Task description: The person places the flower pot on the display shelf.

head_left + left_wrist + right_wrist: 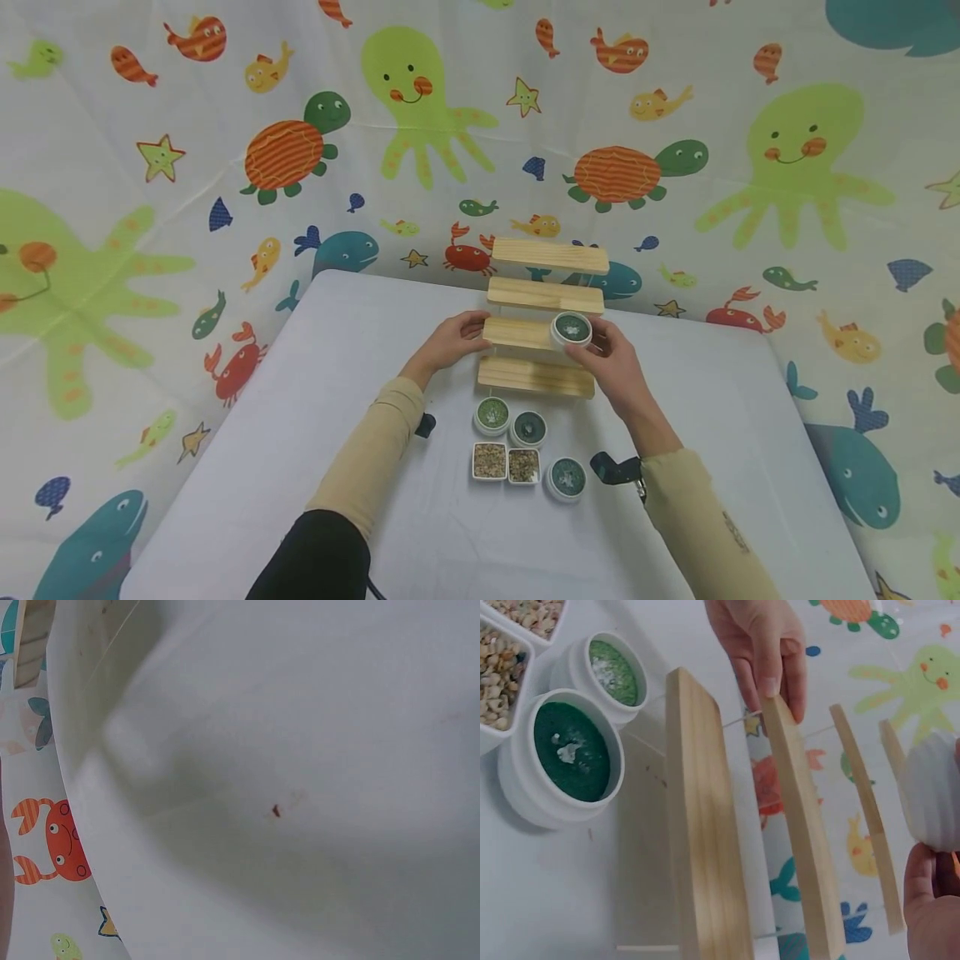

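Note:
A small white round pot with a dark green filling (572,328) is pinched in my right hand (617,367), held at the right part of a four-step wooden shelf rack (536,377). In the right wrist view, the pot's ribbed white side (932,791) shows above the right thumb. My left hand (453,339) grips the left end of the second board from the front (517,333). From the right wrist, the left thumb and fingers (766,664) appear around that board's end. The left wrist view catches mostly white tabletop, with a wooden board end (34,645) at its corner.
In front of the rack stand a light green-filled pot (492,414), a dark green-filled pot (529,428) and another dark green one (566,478). Two square white dishes of pebbly bits (490,461) sit beside them. A cartoon sea-animal curtain (450,125) hangs behind the white table (697,400).

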The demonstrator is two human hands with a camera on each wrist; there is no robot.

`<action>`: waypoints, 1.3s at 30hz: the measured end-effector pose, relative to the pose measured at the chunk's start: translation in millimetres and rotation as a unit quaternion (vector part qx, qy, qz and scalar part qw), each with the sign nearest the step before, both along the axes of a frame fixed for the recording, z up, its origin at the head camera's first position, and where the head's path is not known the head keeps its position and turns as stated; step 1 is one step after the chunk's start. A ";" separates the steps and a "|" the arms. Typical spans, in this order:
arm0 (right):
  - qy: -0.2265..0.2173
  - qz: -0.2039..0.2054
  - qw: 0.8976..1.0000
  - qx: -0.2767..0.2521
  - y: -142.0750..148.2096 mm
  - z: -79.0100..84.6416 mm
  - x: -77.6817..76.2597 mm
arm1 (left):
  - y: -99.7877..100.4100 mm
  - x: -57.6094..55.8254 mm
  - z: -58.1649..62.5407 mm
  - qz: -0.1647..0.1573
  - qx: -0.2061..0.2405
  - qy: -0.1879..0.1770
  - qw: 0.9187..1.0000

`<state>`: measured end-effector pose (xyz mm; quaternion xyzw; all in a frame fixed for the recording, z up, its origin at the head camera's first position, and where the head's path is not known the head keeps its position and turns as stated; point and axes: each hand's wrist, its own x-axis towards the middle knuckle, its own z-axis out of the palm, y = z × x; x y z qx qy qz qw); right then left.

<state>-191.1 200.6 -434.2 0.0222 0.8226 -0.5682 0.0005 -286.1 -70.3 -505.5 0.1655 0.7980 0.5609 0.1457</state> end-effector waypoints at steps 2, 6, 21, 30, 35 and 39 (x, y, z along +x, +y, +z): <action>-0.004 -0.006 1.000 -0.004 -1.0 1.5 -2.4 | -0.1 0.7 1.1 0.000 -0.003 0.000 1.000; -0.007 -0.018 1.000 -0.018 -3.1 5.9 -7.1 | 0.0 1.4 2.4 0.003 -0.007 -0.004 1.000; 0.002 -0.035 0.998 -0.043 -10.5 16.7 -21.7 | 0.6 3.6 5.2 0.003 -0.014 -0.003 1.000; 0.018 -0.043 0.998 -0.052 -15.2 20.1 -29.7 | 0.9 3.6 5.6 0.009 -0.019 -0.004 1.000; 0.016 -0.053 0.997 -0.053 -16.6 19.0 -33.7 | 0.9 3.2 6.7 0.006 -0.019 -0.005 1.000; 0.017 -0.059 0.997 -0.051 -17.2 19.4 -36.3 | 0.7 3.5 7.6 0.004 -0.021 -0.005 1.000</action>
